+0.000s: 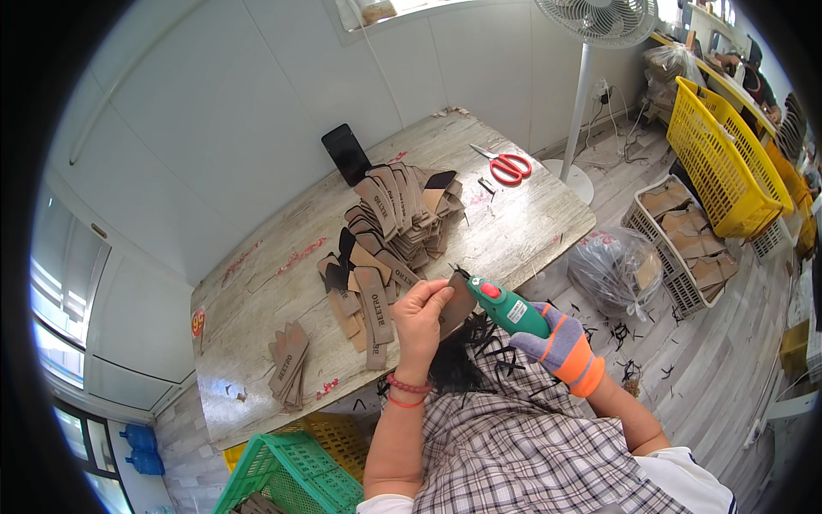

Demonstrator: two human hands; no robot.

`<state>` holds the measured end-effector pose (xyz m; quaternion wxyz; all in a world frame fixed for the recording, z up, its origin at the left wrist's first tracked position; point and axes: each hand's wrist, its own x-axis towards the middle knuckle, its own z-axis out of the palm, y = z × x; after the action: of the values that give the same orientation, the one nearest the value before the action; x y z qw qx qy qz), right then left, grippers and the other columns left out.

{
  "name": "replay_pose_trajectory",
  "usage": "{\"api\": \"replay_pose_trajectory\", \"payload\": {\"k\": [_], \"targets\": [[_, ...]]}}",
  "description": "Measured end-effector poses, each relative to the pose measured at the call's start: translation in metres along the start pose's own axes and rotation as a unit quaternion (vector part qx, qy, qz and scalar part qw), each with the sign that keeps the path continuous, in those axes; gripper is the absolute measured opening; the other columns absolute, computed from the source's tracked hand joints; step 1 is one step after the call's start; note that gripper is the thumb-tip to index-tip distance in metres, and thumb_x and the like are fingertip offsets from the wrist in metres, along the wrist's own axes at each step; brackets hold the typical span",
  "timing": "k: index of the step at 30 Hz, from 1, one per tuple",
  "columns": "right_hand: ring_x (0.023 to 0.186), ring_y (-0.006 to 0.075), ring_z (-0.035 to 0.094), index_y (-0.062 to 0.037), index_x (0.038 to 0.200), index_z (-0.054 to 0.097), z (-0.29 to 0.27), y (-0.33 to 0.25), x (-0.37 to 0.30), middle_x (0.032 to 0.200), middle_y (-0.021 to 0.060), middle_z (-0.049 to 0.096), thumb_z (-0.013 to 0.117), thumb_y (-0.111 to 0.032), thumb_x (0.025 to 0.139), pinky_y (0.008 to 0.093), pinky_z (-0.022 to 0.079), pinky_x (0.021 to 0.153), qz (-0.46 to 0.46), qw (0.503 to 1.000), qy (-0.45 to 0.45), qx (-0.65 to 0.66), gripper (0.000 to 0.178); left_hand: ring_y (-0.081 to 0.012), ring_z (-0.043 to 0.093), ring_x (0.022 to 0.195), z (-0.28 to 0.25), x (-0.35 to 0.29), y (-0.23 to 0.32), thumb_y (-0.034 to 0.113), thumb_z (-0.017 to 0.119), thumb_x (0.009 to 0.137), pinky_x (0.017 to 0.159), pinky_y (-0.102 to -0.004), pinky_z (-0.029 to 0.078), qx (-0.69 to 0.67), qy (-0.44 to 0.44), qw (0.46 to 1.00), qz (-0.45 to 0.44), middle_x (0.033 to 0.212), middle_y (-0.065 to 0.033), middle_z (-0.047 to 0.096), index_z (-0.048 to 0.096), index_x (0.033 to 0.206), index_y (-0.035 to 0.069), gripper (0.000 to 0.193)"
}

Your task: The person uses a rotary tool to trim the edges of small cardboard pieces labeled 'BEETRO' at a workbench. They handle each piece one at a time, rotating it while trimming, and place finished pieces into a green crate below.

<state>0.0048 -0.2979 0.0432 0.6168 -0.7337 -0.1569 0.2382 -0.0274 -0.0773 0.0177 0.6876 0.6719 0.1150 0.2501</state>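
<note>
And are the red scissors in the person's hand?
No, the scissors lie on the table; the right hand holds a green tool.

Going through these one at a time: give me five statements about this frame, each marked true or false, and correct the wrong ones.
1. The gloved right hand holds a green tool. True.
2. The left hand is gloved too. False: it is bare, pinching a brown piece.
3. A black phone is beyond the pile of brown strips. True.
4. The scissors have blue handles. False: the handles are red.
5. The green crate stands on the table. False: it sits lower, off the table's near edge.
</note>
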Motion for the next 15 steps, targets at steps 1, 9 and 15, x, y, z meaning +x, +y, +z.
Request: {"api": "replay_pose_trajectory", "payload": {"k": [1, 9, 15], "targets": [[0.067, 0.005, 0.055, 0.0007, 0.117, 0.056, 0.0, 0.0, 0.0, 0.083, 0.0016, 0.063, 0.078, -0.028, 0.078, 0.0213, 0.047, 0.06, -0.003, 1.0, -0.002, -0.001, 0.054, -0.0046, 0.052, 0.073, -0.002, 0.0, 0.0, 0.0, 0.065, 0.083, 0.065, -0.0193, 0.041, 0.003, -0.01, 1.0, 0.002, 0.077, 0.0028, 0.059, 0.068, 0.091, -0.006, 0.01], [0.068, 0.0051, 0.056, -0.0005, 0.117, 0.057, -0.006, 0.001, -0.003, 0.082, 0.0023, 0.064, 0.079, -0.031, 0.076, 0.0217, 0.048, 0.061, -0.019, 0.999, -0.003, -0.043, 0.055, -0.0077, 0.049, 0.071, -0.015, 0.011, 0.024, 0.001, 0.063, 0.084, 0.064, -0.021, 0.037, 0.156, -0.081, 0.98, 0.091, 0.073, 0.0006, 0.055, 0.067, 0.089, -0.005, 0.008], [0.07, 0.006, 0.058, -0.0007, 0.117, 0.057, -0.007, 0.0, -0.004, 0.083, 0.0024, 0.064, 0.079, -0.031, 0.077, 0.0223, 0.049, 0.064, -0.015, 1.0, -0.013, -0.023, 0.055, -0.0199, 0.05, 0.073, -0.024, 0.026, 0.041, 0.008, 0.066, 0.08, 0.071, -0.0308, 0.038, 0.307, -0.129, 0.917, 0.218, 0.07, -0.0044, 0.055, 0.067, 0.08, 0.001, 0.007]]}}
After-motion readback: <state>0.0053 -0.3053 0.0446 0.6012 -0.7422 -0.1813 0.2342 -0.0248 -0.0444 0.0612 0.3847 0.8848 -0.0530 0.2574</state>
